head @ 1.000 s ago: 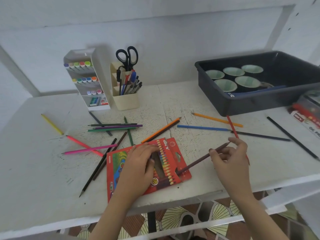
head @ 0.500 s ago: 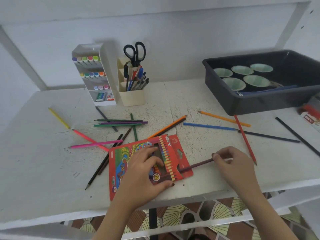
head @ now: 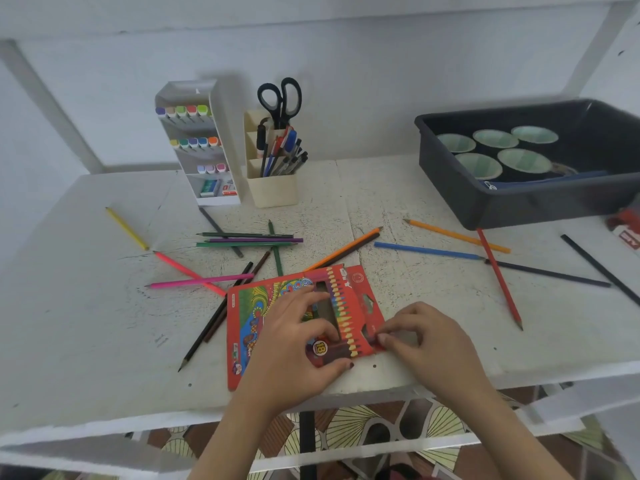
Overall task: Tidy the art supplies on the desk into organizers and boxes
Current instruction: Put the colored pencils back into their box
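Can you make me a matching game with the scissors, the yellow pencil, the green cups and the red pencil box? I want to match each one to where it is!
Things:
1 scissors
2 yellow pencil
3 cups
4 pencil box

Places:
A in the dark tray
B under the left hand
C in the cream holder
D on the desk's left side

Pairs: 1-C, 2-D, 3-A, 4-B

The number 18 stood in a round yellow badge on the red pencil box [head: 246, 317]. White lettering on the red pack [head: 625, 226] at the right edge was too blurred to read.
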`<control>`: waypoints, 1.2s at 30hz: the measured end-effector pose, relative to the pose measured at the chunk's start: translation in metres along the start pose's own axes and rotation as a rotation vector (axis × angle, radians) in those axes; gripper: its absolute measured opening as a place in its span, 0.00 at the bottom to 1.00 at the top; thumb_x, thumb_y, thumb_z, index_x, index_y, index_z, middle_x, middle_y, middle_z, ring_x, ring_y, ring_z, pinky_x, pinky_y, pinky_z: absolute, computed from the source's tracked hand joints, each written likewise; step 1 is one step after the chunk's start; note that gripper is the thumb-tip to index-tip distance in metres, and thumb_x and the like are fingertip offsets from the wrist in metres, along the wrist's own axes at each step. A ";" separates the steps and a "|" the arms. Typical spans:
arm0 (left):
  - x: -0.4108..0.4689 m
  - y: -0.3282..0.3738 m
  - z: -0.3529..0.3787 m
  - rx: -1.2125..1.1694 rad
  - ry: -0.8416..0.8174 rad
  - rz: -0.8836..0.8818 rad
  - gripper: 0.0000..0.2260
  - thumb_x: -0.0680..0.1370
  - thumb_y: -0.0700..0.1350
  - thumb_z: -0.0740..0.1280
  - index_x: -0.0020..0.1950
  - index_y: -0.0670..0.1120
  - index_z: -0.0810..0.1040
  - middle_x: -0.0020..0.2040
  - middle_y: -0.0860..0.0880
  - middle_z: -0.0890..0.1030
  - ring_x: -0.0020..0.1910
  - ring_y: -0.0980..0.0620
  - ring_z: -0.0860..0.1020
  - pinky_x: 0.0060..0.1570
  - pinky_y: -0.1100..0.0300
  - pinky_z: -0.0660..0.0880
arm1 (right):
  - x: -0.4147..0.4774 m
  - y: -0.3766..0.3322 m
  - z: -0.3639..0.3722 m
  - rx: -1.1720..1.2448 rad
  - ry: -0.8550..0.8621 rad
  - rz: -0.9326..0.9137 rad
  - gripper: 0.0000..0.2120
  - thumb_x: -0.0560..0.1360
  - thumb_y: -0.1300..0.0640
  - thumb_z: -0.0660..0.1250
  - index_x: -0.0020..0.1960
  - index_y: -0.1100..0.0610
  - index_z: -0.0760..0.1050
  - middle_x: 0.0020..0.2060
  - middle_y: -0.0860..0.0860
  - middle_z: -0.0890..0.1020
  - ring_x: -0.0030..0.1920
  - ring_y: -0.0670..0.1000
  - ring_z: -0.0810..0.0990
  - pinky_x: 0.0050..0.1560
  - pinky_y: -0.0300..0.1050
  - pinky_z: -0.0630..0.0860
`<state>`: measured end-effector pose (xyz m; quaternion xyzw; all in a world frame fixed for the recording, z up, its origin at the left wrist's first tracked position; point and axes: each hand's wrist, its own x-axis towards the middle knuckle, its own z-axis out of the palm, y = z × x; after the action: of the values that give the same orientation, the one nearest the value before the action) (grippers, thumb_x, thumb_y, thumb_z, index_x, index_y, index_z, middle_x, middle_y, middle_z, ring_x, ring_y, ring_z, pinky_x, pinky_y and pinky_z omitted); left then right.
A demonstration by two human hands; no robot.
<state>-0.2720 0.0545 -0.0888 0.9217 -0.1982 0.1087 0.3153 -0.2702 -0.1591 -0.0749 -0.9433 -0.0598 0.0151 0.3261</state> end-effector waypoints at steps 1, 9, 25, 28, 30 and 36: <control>0.000 0.000 0.000 -0.003 0.000 0.001 0.12 0.63 0.59 0.73 0.39 0.55 0.80 0.62 0.58 0.73 0.66 0.61 0.62 0.66 0.73 0.47 | 0.000 -0.001 0.001 -0.022 -0.023 -0.020 0.03 0.72 0.45 0.68 0.42 0.37 0.79 0.43 0.36 0.74 0.46 0.32 0.70 0.37 0.28 0.62; 0.000 0.004 0.000 -0.013 -0.013 -0.005 0.11 0.64 0.58 0.72 0.38 0.54 0.78 0.61 0.57 0.74 0.65 0.63 0.62 0.65 0.73 0.48 | 0.007 0.003 -0.007 -0.078 -0.124 -0.097 0.13 0.74 0.49 0.68 0.39 0.30 0.73 0.48 0.34 0.70 0.49 0.33 0.68 0.40 0.27 0.62; 0.002 0.001 -0.001 -0.019 -0.022 0.001 0.11 0.64 0.57 0.73 0.39 0.53 0.79 0.61 0.57 0.74 0.65 0.62 0.63 0.65 0.74 0.48 | 0.006 0.000 -0.002 -0.011 -0.036 -0.109 0.07 0.73 0.54 0.68 0.40 0.41 0.77 0.50 0.39 0.69 0.53 0.38 0.69 0.50 0.32 0.66; 0.003 0.001 0.000 -0.019 -0.027 0.000 0.11 0.64 0.57 0.74 0.39 0.53 0.79 0.61 0.57 0.74 0.65 0.61 0.64 0.64 0.74 0.48 | 0.001 -0.002 0.002 0.041 -0.042 -0.117 0.09 0.73 0.55 0.67 0.39 0.40 0.78 0.50 0.35 0.68 0.54 0.35 0.68 0.48 0.29 0.66; 0.003 0.001 -0.001 -0.020 -0.029 0.003 0.11 0.64 0.58 0.73 0.38 0.53 0.79 0.61 0.56 0.74 0.64 0.61 0.64 0.64 0.74 0.48 | 0.001 -0.001 0.001 0.071 -0.052 -0.118 0.11 0.73 0.56 0.67 0.38 0.39 0.78 0.50 0.35 0.69 0.54 0.33 0.68 0.47 0.27 0.65; 0.005 0.004 -0.003 -0.044 0.048 -0.037 0.13 0.69 0.61 0.66 0.38 0.52 0.79 0.56 0.58 0.76 0.60 0.64 0.67 0.62 0.74 0.53 | 0.035 0.018 -0.016 -0.018 0.048 -0.062 0.09 0.75 0.55 0.65 0.49 0.42 0.77 0.50 0.40 0.70 0.47 0.37 0.69 0.46 0.30 0.64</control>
<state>-0.2699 0.0524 -0.0825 0.9151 -0.1759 0.1203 0.3422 -0.2329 -0.1788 -0.0737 -0.9441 -0.0813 -0.0183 0.3190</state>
